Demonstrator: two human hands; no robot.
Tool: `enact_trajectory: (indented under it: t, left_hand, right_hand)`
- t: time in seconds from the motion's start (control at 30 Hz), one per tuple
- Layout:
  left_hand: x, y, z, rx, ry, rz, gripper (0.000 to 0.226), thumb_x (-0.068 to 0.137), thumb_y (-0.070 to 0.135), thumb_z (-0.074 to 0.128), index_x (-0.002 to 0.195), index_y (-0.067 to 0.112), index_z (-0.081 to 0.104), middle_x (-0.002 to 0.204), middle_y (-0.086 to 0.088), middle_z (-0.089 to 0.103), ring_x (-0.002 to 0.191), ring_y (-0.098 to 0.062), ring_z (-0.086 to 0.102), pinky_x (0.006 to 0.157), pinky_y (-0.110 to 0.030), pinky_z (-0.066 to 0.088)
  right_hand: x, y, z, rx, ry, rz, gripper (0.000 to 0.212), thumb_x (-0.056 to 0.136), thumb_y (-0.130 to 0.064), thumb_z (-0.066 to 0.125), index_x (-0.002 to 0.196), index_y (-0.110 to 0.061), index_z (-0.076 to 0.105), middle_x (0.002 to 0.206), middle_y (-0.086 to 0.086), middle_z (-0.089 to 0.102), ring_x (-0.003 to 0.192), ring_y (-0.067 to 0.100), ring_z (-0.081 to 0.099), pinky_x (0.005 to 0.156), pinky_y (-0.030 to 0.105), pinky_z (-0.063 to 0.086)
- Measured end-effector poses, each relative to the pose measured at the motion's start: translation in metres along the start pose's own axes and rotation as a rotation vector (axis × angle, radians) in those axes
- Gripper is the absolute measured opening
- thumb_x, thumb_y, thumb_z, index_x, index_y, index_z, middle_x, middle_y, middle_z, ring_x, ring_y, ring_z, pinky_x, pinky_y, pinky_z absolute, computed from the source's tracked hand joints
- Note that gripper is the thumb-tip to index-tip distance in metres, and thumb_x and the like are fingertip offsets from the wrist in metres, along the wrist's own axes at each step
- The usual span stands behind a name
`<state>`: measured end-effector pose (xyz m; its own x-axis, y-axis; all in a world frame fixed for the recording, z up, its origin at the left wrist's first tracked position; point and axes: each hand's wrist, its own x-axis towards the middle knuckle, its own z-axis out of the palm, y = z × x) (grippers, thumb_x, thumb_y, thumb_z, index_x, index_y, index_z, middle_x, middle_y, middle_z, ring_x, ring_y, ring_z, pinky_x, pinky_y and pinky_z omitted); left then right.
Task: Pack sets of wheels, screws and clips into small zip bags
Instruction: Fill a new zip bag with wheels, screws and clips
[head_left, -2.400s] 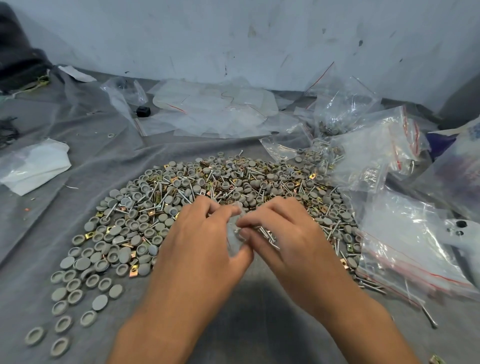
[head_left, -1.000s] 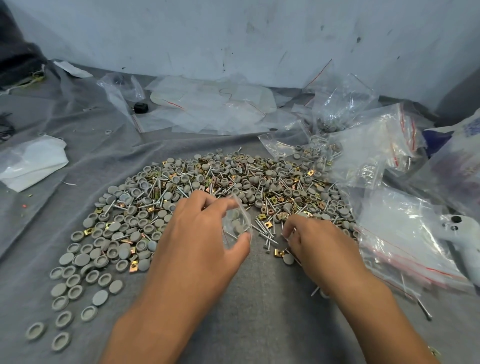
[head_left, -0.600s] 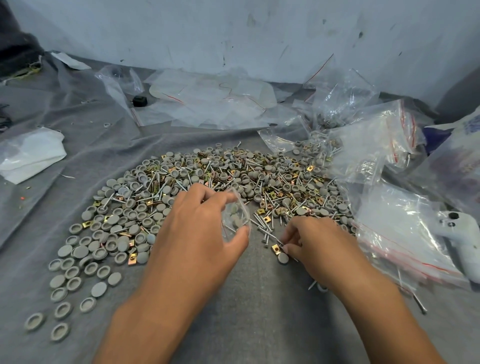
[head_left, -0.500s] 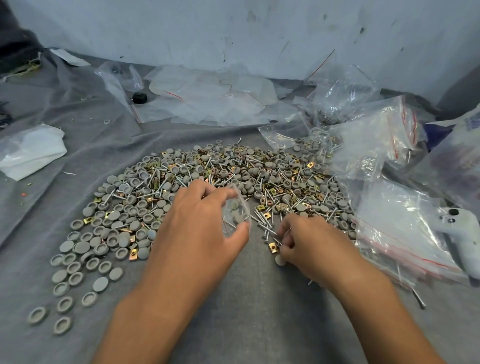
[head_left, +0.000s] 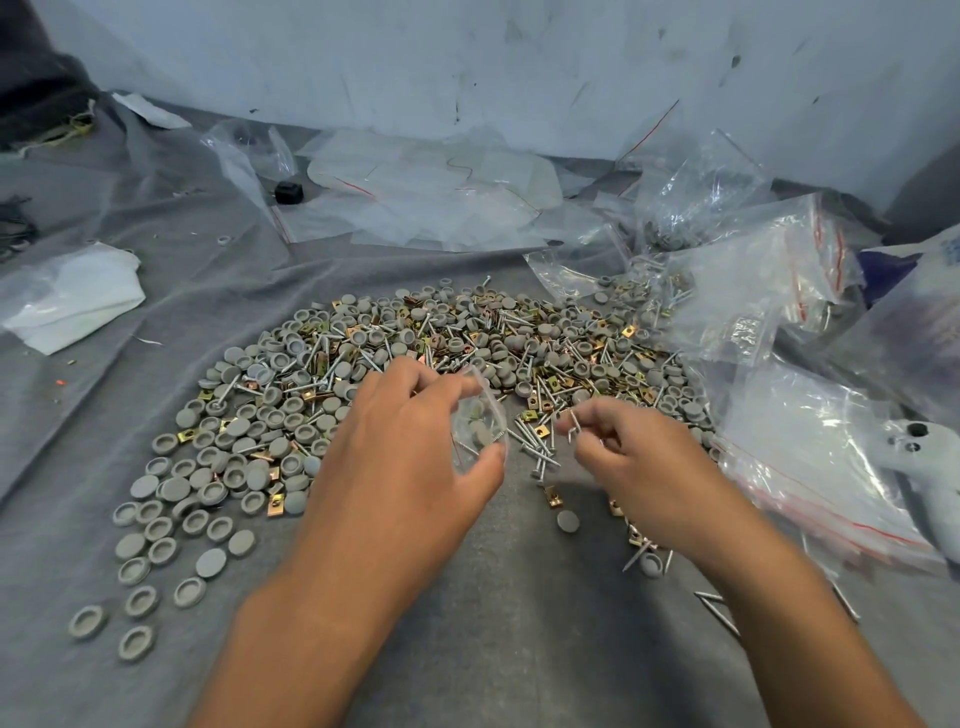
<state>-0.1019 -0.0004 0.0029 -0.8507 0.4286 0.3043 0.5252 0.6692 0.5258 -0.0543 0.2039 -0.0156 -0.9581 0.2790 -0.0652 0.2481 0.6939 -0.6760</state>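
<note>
Here, a grey cloth (head_left: 467, 649) spread flat as the work surface, strewn across its middle with a broad heap (head_left: 441, 353) of grey wheels, screws and brass clips. To the right, a slumped stack of clear bags (head_left: 810, 467) with red zip lines. Nearer, left hand (head_left: 400, 457) raised over the heap's near edge, thumb and fingers (head_left: 457, 387) pinching a small zip bag (head_left: 478, 426), mouth turned toward the right, a few wheels and a screw already inside. Just beside it, right hand (head_left: 644, 467) curled, fingertips gripping a thin screw (head_left: 574, 422), long axis roughly upright, tilted a little. Bag mouth directly left of that screw, close but apart; likely next, a short leftward carry and a tip into the opening.
</note>
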Motion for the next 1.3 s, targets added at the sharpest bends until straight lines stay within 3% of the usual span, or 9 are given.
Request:
enact_trajectory:
  t: [0.13, 0.2, 0.4, 0.53, 0.67, 0.83, 1.0, 1.17, 1.3]
  left_hand:
    - [0.001, -0.001, 0.001, 0.010, 0.006, 0.006, 0.058, 0.085, 0.053, 0.062, 0.139, 0.034, 0.053, 0.103, 0.021, 0.039, 0.105, -0.003, 0.040, 0.089, -0.024, 0.039]
    - [0.002, 0.000, 0.002, 0.012, 0.001, 0.006, 0.059, 0.084, 0.055, 0.062, 0.138, 0.034, 0.053, 0.103, 0.021, 0.039, 0.105, -0.004, 0.040, 0.088, -0.026, 0.042]
    - [0.001, 0.002, 0.001, 0.012, -0.015, 0.011, 0.055, 0.081, 0.057, 0.052, 0.132, 0.035, 0.058, 0.102, 0.020, 0.040, 0.102, -0.002, 0.036, 0.084, -0.022, 0.038]
    - [0.002, 0.002, 0.001, 0.011, -0.022, 0.005, 0.057, 0.082, 0.057, 0.053, 0.136, 0.036, 0.055, 0.102, 0.020, 0.039, 0.104, -0.003, 0.037, 0.086, -0.023, 0.039]
    - [0.002, 0.001, 0.000, 0.010, 0.002, -0.009, 0.061, 0.083, 0.054, 0.060, 0.139, 0.032, 0.054, 0.102, 0.020, 0.040, 0.104, -0.004, 0.040, 0.089, -0.023, 0.038]
    - [0.002, 0.000, -0.002, 0.004, 0.012, -0.017, 0.057, 0.086, 0.047, 0.065, 0.139, 0.033, 0.054, 0.104, 0.019, 0.041, 0.106, -0.003, 0.040, 0.093, -0.022, 0.037]
    - [0.001, 0.002, -0.001, 0.005, 0.018, -0.020, 0.057, 0.086, 0.050, 0.064, 0.140, 0.035, 0.052, 0.104, 0.023, 0.040, 0.104, 0.001, 0.039, 0.087, -0.019, 0.032]
    - [0.000, 0.001, 0.000, 0.016, 0.020, -0.021, 0.057, 0.086, 0.050, 0.065, 0.139, 0.034, 0.052, 0.104, 0.023, 0.040, 0.104, 0.001, 0.039, 0.088, -0.020, 0.033]
    - [0.001, 0.002, 0.001, 0.014, 0.016, -0.024, 0.058, 0.085, 0.050, 0.065, 0.139, 0.035, 0.052, 0.103, 0.024, 0.039, 0.104, 0.001, 0.040, 0.088, -0.020, 0.034]
  right_hand:
    - [-0.007, -0.030, 0.000, 0.530, -0.012, -0.170, 0.014, 0.100, -0.021, 0.057, 0.101, -0.031, 0.067, 0.062, -0.018, 0.052, 0.054, 0.002, 0.041, 0.051, 0.018, 0.035]
    - [-0.012, -0.042, 0.005, 0.608, -0.007, -0.276, 0.013, 0.095, -0.023, 0.059, 0.101, -0.032, 0.067, 0.073, -0.016, 0.058, 0.063, 0.002, 0.048, 0.057, 0.017, 0.041]
    - [-0.013, -0.049, 0.020, 0.040, 0.256, -0.518, 0.010, 0.093, -0.022, 0.069, 0.102, -0.026, 0.068, 0.087, -0.021, 0.059, 0.078, -0.003, 0.050, 0.071, 0.012, 0.035]
    - [-0.013, -0.049, 0.019, 0.096, 0.284, -0.538, 0.016, 0.092, -0.025, 0.074, 0.106, -0.032, 0.068, 0.090, -0.020, 0.062, 0.080, 0.001, 0.055, 0.070, 0.010, 0.038]
    - [-0.004, -0.034, 0.007, 0.278, 0.387, -0.380, 0.010, 0.095, -0.028, 0.068, 0.095, -0.037, 0.066, 0.084, -0.019, 0.066, 0.071, 0.004, 0.059, 0.061, 0.010, 0.041]
    - [0.011, 0.001, 0.006, -0.165, 0.089, 0.039, 0.008, 0.095, -0.040, 0.069, 0.102, -0.037, 0.066, 0.091, -0.022, 0.064, 0.071, -0.007, 0.056, 0.059, 0.017, 0.039]
    - [0.009, -0.004, 0.024, -0.375, 0.008, 0.106, 0.024, 0.088, -0.056, 0.070, 0.099, -0.038, 0.060, 0.083, -0.019, 0.064, 0.073, -0.005, 0.058, 0.065, 0.028, 0.046]
    - [0.011, -0.005, 0.026, -0.214, -0.080, 0.148, 0.014, 0.094, -0.039, 0.070, 0.095, -0.034, 0.057, 0.074, -0.014, 0.071, 0.052, 0.000, 0.066, 0.076, 0.042, 0.059]
    - [0.010, -0.004, 0.024, -0.214, -0.100, 0.167, 0.007, 0.096, -0.032, 0.066, 0.092, -0.034, 0.061, 0.068, -0.013, 0.072, 0.054, -0.003, 0.065, 0.078, 0.040, 0.058]
